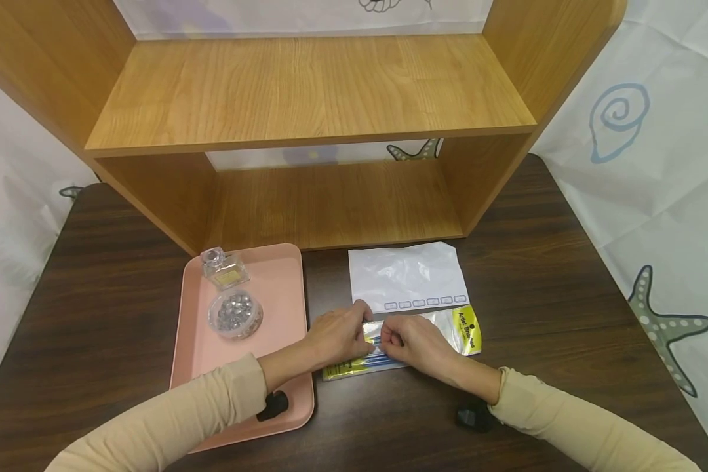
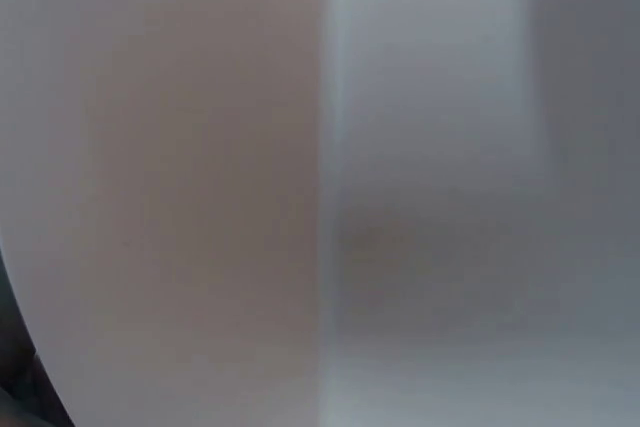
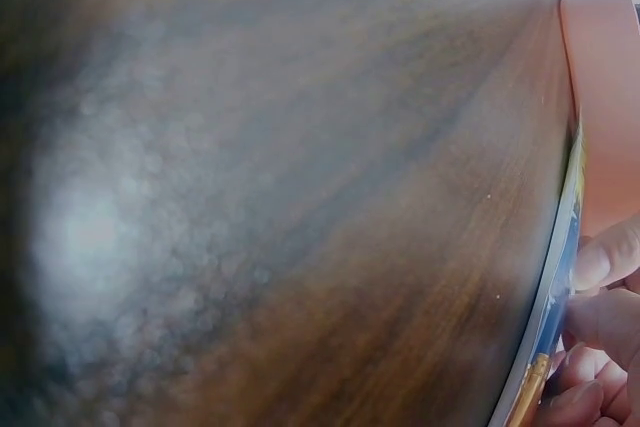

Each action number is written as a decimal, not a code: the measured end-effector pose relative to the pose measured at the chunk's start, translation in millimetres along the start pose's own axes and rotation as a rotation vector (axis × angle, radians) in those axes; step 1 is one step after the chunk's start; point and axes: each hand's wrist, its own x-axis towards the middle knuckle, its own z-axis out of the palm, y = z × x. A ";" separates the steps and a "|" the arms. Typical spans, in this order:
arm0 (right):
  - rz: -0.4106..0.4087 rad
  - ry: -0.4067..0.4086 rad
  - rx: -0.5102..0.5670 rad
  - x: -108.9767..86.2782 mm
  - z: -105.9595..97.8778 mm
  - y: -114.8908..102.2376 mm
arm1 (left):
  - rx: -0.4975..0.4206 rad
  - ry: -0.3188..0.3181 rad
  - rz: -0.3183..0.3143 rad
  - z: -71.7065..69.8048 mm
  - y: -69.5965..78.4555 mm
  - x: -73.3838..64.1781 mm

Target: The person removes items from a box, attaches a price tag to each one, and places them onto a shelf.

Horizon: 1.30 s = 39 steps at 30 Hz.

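A flat plastic pack of artist brushes (image 1: pixel 465 331), with yellow printed ends and blue brush handles showing inside, lies on the table in the head view. My left hand (image 1: pixel 339 335) pinches the pack's film left of its middle. Close beside it, my right hand (image 1: pixel 419 344) pinches the film with its fingers curled in. The right wrist view shows fingertips (image 3: pixel 600 259) against the edge of the pack (image 3: pixel 552 292). Just behind the pack lies a white plastic sheet (image 1: pixel 410 278) with a row of small blue printed boxes. The left wrist view is a blur of pale surfaces.
On the left, a pink tray (image 1: pixel 271 288) holds a glass bottle (image 1: pixel 225 269), a round clear tub of shiny pieces (image 1: pixel 235 314) and a black object (image 1: pixel 273 406) near my left sleeve. A wooden shelf unit (image 1: pixel 330 203) stands behind. Another black object (image 1: pixel 474 416) lies by my right sleeve.
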 end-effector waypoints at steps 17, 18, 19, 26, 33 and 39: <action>-0.005 -0.006 0.023 -0.3 -1.0 2.4 | 0.056 -0.024 -0.010 -1.1 -1.6 3.3; -0.005 -0.007 0.026 -0.3 -1.1 2.6 | 0.062 -0.024 -0.014 -0.9 -1.5 3.5; -0.003 -0.009 0.030 -0.4 -1.3 2.9 | 0.070 -0.025 -0.020 -0.8 -1.2 3.6; 0.004 -0.017 0.060 -1.8 -4.1 4.5 | 0.110 -0.018 -0.025 -1.0 0.8 3.8; 0.008 -0.022 0.088 -3.1 -5.5 6.2 | 0.125 -0.012 -0.015 -1.4 1.9 3.4; 0.006 -0.016 0.105 -3.5 -13.1 6.4 | 0.127 -0.020 -0.021 -1.6 2.2 3.4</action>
